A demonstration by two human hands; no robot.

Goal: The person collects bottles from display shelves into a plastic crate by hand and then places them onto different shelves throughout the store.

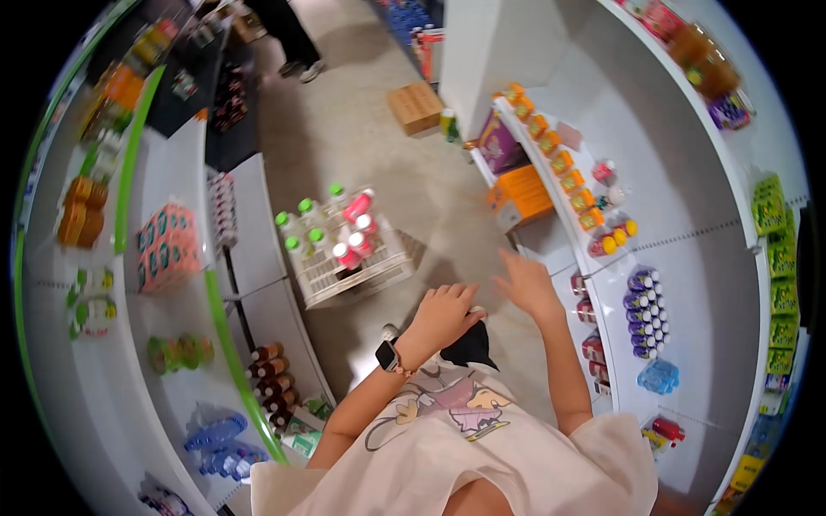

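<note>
My left hand, with a dark-faced watch on the wrist, hovers in front of my body, loosely open and holding nothing. My right hand is stretched forward beside it, fingers apart, also without anything in it. Just ahead and to the left, a white slatted crate stands low over the floor. In it are several clear bottles with green caps and several pink-red bottles with white caps. One pink-red bottle lies tilted across the others. Neither hand touches the crate.
Shelving on the right carries orange-labelled jars, purple bottles and an orange box. The left shelves hold a pink pack and brown bottles. A cardboard box sits on the aisle floor. Farther off stands another person.
</note>
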